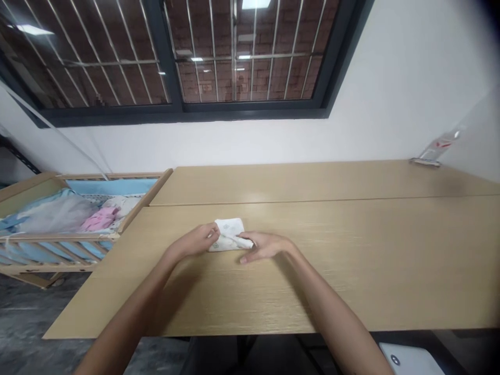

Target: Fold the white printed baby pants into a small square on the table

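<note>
A small, white, folded cloth with a faint green print (231,228) lies on a long, flat, light-brown wood counter (375,255), left of its middle. It is well back from the counter's near edge. The person's left hand (199,240) has its grip pinched tight on the cloth's left edge, fingers curled in. The person's right hand (265,246) is at the other end, with its grip partly open: one finger touches the cloth and the thumb sticks out below. To the right of the hands, the counter stretches a long way. Behind the cloth, a thin straight line runs across the wood. Just beside the counter's left edge stands a pale wooden cot with bars (78,237), lined with soft blue padding (113,186).

The cloth looks soft, with a fold across it. The counter has fine streaks and a little shine. In the cot, a pink cloth (101,219) lies all crumpled.
</note>
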{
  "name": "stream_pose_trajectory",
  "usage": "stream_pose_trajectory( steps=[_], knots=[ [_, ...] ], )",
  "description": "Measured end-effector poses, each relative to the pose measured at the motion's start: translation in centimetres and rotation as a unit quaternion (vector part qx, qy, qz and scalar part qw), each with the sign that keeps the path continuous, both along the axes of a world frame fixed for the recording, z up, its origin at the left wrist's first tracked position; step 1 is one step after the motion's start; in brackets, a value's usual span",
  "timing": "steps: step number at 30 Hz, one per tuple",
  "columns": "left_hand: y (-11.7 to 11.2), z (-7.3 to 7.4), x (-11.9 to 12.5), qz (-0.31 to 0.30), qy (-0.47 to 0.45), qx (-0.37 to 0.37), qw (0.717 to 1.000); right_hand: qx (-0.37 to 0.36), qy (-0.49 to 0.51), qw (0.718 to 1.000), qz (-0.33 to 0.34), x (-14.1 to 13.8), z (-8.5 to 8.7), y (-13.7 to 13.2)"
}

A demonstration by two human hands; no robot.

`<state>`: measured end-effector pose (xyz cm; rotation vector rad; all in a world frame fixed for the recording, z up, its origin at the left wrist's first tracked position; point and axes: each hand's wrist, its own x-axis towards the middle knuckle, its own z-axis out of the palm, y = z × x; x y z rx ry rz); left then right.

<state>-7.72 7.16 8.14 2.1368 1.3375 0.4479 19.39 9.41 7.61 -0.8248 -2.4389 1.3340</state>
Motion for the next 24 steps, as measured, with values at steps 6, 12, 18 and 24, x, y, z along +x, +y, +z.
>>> stream_pose_trajectory(
  steps=[6,12,18,24],
  knots=[
    [0.9,-1.0,-1.4,-0.005,-0.129,-0.097,0.987,-0.015,0.066,0.994,-0.081,-0.2,-1.3,1.1],
    [0.5,-2.7,-1.7,0.026,-0.156,-0.114,0.981,-0.007,0.124,0.978,-0.168,-1.1,-2.3,1.2],
    [1.8,-5.7,-0.5,0.12,-0.227,0.019,0.966,-0.019,0.139,0.963,-0.231,-1.4,-4.0,2.3],
    [2.4,-7.7,0.1,0.154,-0.121,0.17,0.966,0.021,0.186,0.922,-0.339,-1.7,-6.0,3.5]
  ],
)
